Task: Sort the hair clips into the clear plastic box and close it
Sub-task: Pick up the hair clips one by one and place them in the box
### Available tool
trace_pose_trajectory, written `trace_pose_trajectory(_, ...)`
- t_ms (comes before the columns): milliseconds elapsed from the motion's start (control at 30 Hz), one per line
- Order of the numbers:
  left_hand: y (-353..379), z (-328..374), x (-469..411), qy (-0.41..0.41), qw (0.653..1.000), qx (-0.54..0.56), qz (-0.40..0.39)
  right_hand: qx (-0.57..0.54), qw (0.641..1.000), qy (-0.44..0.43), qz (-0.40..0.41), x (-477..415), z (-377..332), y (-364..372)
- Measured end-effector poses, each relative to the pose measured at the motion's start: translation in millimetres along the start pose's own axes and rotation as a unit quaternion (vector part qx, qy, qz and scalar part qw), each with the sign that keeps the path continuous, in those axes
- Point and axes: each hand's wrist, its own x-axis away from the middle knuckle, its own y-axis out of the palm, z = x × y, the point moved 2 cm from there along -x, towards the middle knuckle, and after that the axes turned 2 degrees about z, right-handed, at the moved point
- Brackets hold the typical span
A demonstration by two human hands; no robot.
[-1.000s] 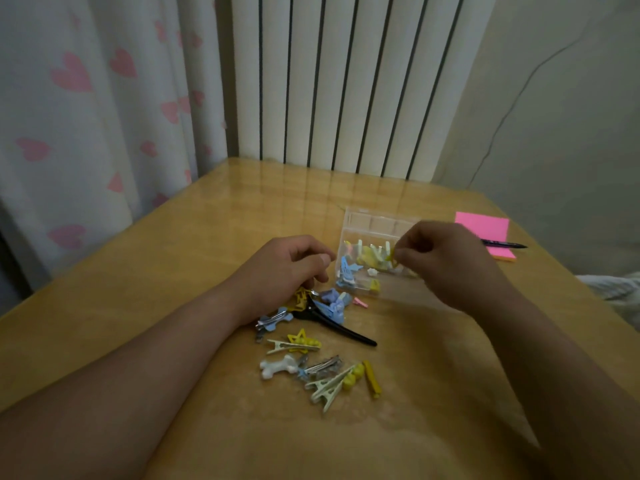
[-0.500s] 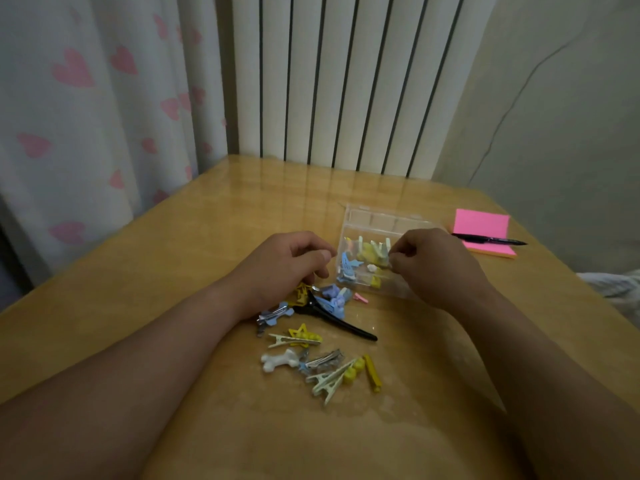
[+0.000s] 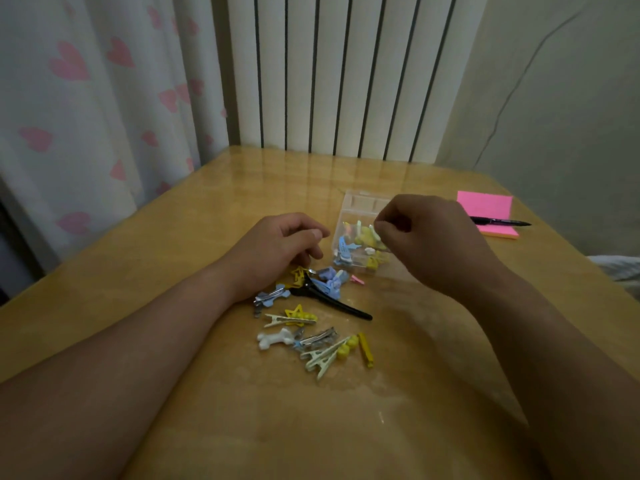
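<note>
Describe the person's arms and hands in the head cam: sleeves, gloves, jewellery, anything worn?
Nothing worn shows. The left hand and right hand are bare, with no gloves and no rings visible. The left forearm and right forearm are bare right to the frame's edge, with no sleeve, cuff, watch or bracelet in view. The light is dim, so fine marks cannot be made out.

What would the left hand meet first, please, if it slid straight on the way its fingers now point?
Most likely the clear plastic box. The left hand has its curled fingers pointing rightward at the box's near left wall, with only a small gap between them. Depth is hard to judge from one view.
</note>
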Motion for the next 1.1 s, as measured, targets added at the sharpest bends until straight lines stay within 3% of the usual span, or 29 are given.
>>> trace_pose_trajectory(200, 1.2, 0.2, 0.1, -0.001, 1.0, 0.008, 0.002, 0.015, 0.988, -0.061, -0.143, 6.3, -17.2, 1.4)
trace_pose_trajectory(433, 1.1, 0.2, -0.1, -0.001, 1.0, 0.02, -0.001, -0.051, 0.926, -0.089, -0.362, 16.7, -29.6, 1.7)
trace_pose_trajectory(700, 0.9, -0.5, -0.4, 0.005, 1.0, 0.015, -0.002, -0.063, 0.904, -0.108, -0.409, 21.8, -36.1, 2.5)
trace_pose_trajectory(867, 0.6, -0.7, -0.3, 0.003, 1.0, 0.014, -0.001, -0.004, 0.884, -0.097, -0.458, 25.4, -36.2, 1.4)
trace_pose_trajectory(1100, 0.7, -0.5, 0.0, 0.002, 1.0, 0.015, -0.003, 0.011, 0.879, -0.107, -0.465, 25.9, -35.2, 3.1)
